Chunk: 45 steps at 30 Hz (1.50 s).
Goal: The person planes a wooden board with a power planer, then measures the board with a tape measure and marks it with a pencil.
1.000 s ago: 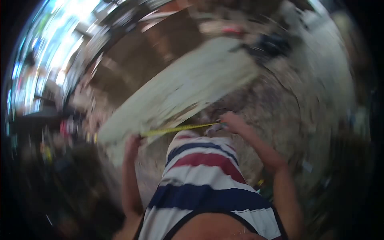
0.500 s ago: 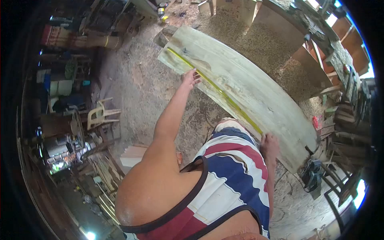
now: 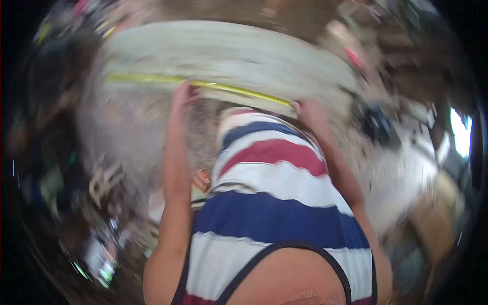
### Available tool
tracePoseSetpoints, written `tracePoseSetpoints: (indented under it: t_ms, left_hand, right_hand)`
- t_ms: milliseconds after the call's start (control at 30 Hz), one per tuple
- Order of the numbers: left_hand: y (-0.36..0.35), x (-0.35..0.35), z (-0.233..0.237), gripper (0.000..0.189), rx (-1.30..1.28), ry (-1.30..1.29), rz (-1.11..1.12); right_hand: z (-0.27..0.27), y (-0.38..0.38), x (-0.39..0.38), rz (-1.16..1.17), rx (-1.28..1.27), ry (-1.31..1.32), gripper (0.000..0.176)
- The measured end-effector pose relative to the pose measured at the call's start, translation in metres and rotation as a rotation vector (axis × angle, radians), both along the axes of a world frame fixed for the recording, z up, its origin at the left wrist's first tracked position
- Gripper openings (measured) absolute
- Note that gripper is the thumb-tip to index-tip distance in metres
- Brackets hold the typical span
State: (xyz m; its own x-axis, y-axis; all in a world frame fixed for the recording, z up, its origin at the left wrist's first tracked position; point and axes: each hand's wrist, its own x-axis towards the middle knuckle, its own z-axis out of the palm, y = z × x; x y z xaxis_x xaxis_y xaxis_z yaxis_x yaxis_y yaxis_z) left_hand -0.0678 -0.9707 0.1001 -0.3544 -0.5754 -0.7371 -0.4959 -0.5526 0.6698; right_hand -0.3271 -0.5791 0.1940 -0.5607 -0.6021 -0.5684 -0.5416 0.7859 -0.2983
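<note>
A yellow tape measure (image 3: 239, 90) lies stretched along a long, pale wooden board (image 3: 244, 51). My left hand (image 3: 186, 94) is at the board's near edge, touching or just beside the middle of the tape; its fingers are smeared by motion. At the tape's right end, my right hand (image 3: 311, 113) is closed, with the yellow strip running up to its fingertips. The tape's far left end rests near the left part of the board. The whole view is blurred.
A pale plastic chair (image 3: 105, 184) is at the left on the floor. A dark machine or tool (image 3: 376, 124) stands right of the board. A small orange-brown block (image 3: 202, 179) lies beside my left forearm. Something red (image 3: 353, 57) shows beyond the board's right end.
The view has turned, so the board and tape now run nearly level across the upper part. Both hands stay near the tape, and the picture has become blurred.
</note>
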Motion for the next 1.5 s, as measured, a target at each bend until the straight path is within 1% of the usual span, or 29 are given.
tracePoseSetpoints:
  t_ms: [33,100,167,200,267,333,400,433,533,767,933,1133,1267,1500]
  left_hand:
    - [0.009,0.000,-0.019,0.045,0.058,0.000,-0.064]
    - [0.049,-0.015,-0.011,0.045,0.076,-0.032,-0.144]
    - [0.086,-0.026,-0.012,0.045,0.053,0.028,-0.167]
    - [0.102,-0.039,-0.014,0.044,0.059,0.022,-0.164]
    - [0.126,-0.047,-0.007,0.044,0.056,-0.010,-0.130]
    - [0.153,-0.051,0.009,0.042,-0.004,-0.061,-0.190]
    - [0.164,-0.059,0.014,0.041,-0.058,-0.108,-0.236]
    - [0.169,-0.064,0.012,0.041,-0.078,-0.132,-0.251]
    - [0.178,-0.071,0.010,0.040,-0.112,-0.167,-0.282]
    - [0.189,-0.074,0.004,0.033,-0.188,-0.206,-0.308]
    - [0.195,-0.081,0.009,0.033,-0.185,-0.215,-0.277]
    - [0.196,-0.080,0.002,0.034,-0.172,-0.196,-0.209]
    - [0.196,-0.078,-0.004,0.033,-0.161,-0.170,-0.141]
    - [0.200,-0.081,-0.001,0.033,-0.204,-0.208,-0.132]
  right_hand:
    - [0.001,0.045,-0.013,-0.065,0.054,0.003,0.044]
    - [-0.012,0.145,-0.029,-0.175,0.034,0.151,0.043]
    - [-0.026,0.230,-0.053,-0.212,0.094,0.120,0.045]
    - [-0.038,0.260,-0.068,-0.205,0.099,0.100,0.047]
    - [-0.053,0.292,-0.085,-0.218,0.103,0.087,0.048]
    - [-0.048,0.315,-0.089,-0.226,0.114,0.032,0.050]
    - [-0.051,0.320,-0.096,-0.240,0.134,-0.049,0.052]
    - [-0.053,0.325,-0.096,-0.217,0.085,0.021,0.053]
    - [-0.054,0.326,-0.097,-0.232,0.039,0.027,0.054]
    - [-0.053,0.324,-0.103,-0.259,0.048,-0.079,0.053]
    - [-0.050,0.322,-0.105,-0.289,0.043,-0.096,0.053]
    - [-0.044,0.312,-0.112,-0.221,0.065,-0.178,0.053]
    - [-0.056,0.290,-0.111,-0.145,0.084,-0.213,0.051]
    - [-0.058,0.290,-0.117,-0.100,0.053,-0.263,0.049]
